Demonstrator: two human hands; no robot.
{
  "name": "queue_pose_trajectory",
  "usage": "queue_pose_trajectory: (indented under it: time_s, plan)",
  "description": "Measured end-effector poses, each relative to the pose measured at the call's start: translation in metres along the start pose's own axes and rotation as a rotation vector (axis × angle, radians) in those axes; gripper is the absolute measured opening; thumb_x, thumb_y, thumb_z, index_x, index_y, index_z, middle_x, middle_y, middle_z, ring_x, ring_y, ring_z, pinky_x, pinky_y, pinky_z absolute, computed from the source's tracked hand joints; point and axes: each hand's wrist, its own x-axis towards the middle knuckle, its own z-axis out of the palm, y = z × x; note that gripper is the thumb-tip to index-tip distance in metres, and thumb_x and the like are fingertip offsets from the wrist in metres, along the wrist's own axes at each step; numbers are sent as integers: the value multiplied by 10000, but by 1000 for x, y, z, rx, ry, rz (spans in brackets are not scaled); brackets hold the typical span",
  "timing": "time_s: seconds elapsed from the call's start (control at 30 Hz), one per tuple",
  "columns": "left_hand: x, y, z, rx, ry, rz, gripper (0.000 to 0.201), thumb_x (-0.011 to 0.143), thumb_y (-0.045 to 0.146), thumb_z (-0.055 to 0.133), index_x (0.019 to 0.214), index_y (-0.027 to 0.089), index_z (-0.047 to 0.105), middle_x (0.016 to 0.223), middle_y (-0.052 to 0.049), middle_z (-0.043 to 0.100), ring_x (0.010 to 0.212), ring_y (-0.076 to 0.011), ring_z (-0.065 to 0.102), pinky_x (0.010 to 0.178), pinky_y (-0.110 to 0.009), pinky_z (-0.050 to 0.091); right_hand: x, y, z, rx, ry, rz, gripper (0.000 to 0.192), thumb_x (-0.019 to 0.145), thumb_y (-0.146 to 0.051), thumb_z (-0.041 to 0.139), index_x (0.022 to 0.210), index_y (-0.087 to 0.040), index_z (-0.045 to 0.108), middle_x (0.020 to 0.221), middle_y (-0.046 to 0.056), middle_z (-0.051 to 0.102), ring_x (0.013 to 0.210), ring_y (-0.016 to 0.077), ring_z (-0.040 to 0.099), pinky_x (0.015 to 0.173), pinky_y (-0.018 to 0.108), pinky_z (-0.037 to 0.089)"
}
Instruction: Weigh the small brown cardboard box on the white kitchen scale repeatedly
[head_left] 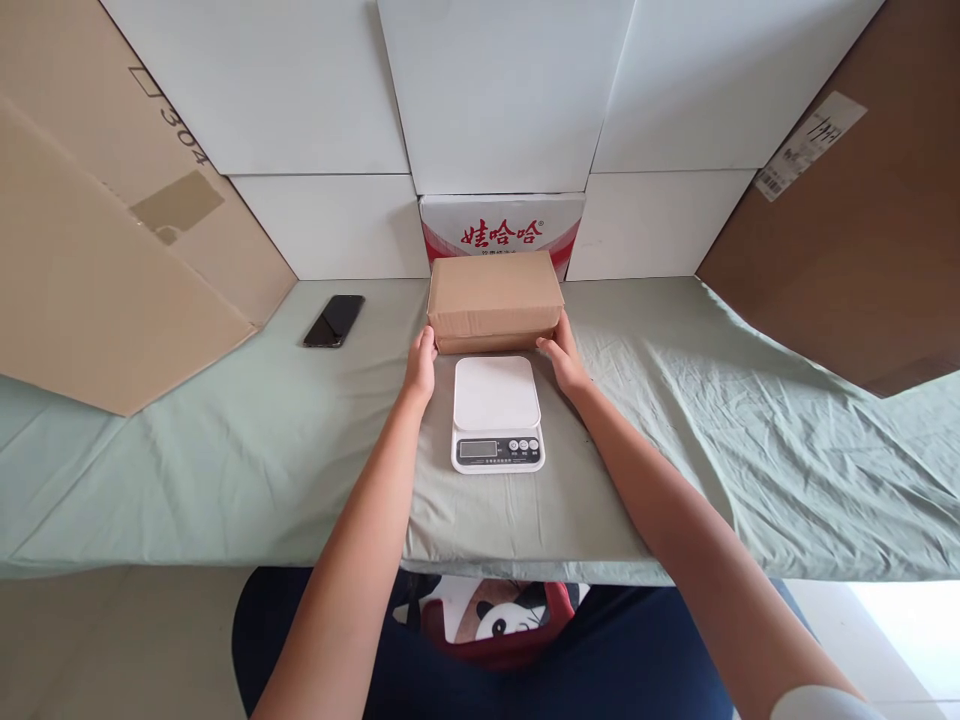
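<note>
A closed brown cardboard box [495, 290] is at the middle of the table, just beyond a white digital kitchen scale [497, 395]. My left hand [422, 362] grips the box at its near left corner, thumb on the front edge. At the opposite end, my right hand [564, 355] holds the near right corner, its thumb along the front face and the other fingers partly hidden behind the side. The scale's plate bears nothing, and its display shows no readable digits. Whether the box rests on the cloth or is slightly raised, I cannot tell.
A black smartphone [334, 321] lies to the left on the green cloth [247, 470]. White panels [495, 90] and a red-and-white printed carton [501, 225] stand behind. Large cardboard sheets flank the table, left [90, 250] and right [862, 230]. The cloth is wrinkled at right.
</note>
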Motion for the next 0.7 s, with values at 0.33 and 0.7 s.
queue_pose_trajectory:
  time_s: [0.33, 0.7]
  plan:
    - [-64, 34, 4, 66, -16, 219, 601, 941, 703, 517, 1294, 242, 673, 1386, -122, 691, 1388, -295, 586, 1156, -409, 443, -36, -7, 5, 17, 144, -146, 796, 874, -640, 624, 1568, -357, 354, 1578, 62, 465, 1492, 333, 424, 1272, 577, 354]
    - [-158, 41, -6, 70, 15, 194, 634, 932, 706, 507, 1268, 205, 703, 1312, -152, 730, 1336, -340, 630, 1146, -483, 469, -111, -42, -3, -73, 113, -95, 778, 906, -614, 606, 1585, -363, 321, 1566, 83, 435, 1500, 345, 384, 1285, 632, 302]
